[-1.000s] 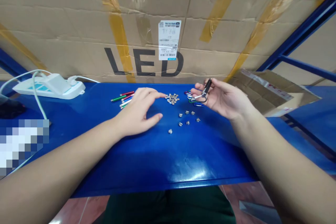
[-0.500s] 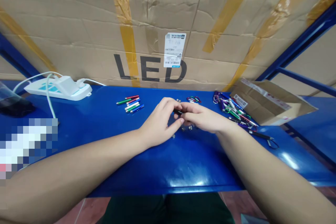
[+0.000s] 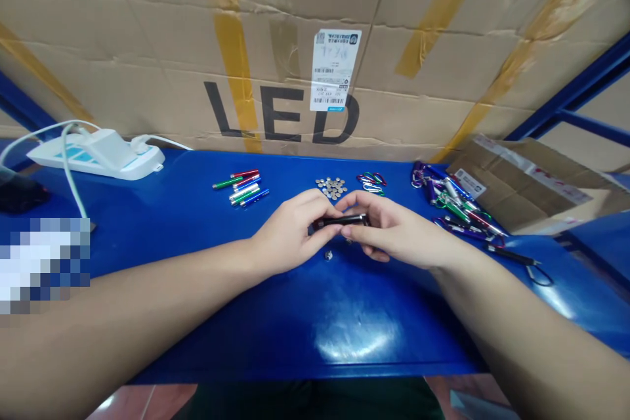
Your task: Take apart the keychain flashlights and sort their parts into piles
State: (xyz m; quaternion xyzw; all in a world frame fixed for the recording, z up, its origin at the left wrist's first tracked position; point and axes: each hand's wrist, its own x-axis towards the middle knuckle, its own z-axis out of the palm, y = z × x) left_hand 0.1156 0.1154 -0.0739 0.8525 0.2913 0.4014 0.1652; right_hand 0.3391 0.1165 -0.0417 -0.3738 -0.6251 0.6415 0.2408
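Between both hands is a small black flashlight [image 3: 350,220], lying level above the blue table. My left hand [image 3: 298,226] is closed around its left end, thumb and forefinger pinching it. My right hand [image 3: 388,226] grips the right part, with its thumb in front and fingertips behind. A tiny silver cap [image 3: 329,254] lies on the table just below the hands, and another small part is partly hidden by my right fingers. Just beyond the hands is a cluster of button cells [image 3: 335,188]. Coloured carabiners [image 3: 371,182] lie to their right.
Several coloured metal tubes [image 3: 243,188] lie to the left. At right, a pile of flashlights with clips [image 3: 455,203] sits by an open cardboard box [image 3: 531,184]; a black flashlight with a strap [image 3: 514,257] lies nearer. A white power strip [image 3: 98,154] stands at back left.
My right hand has shifted down and right, exposing more of the black flashlight. The button cells, mostly covered before, now show. The camera view has also shifted slightly.
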